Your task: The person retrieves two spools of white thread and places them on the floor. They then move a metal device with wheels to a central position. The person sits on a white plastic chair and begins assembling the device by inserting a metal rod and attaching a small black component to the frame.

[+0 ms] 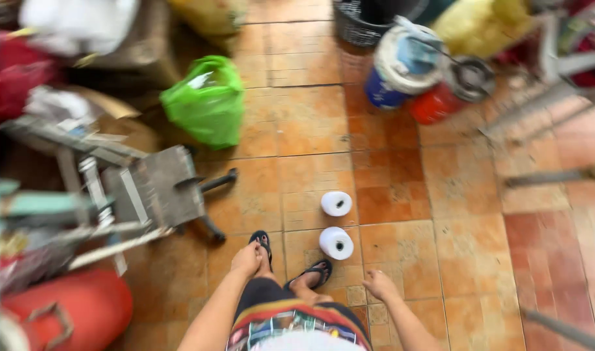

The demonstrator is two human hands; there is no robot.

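both hands empty: left hand [247, 259] loosely curled, right hand [379, 284] half open; two white spools [336, 243] untouched on floor [297, 130], just ahead.

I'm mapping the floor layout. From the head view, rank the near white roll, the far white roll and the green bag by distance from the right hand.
1. Near white roll: just ahead-left of the right hand.
2. Far white roll: directly beyond the first.
3. Green bag: far ahead, left.
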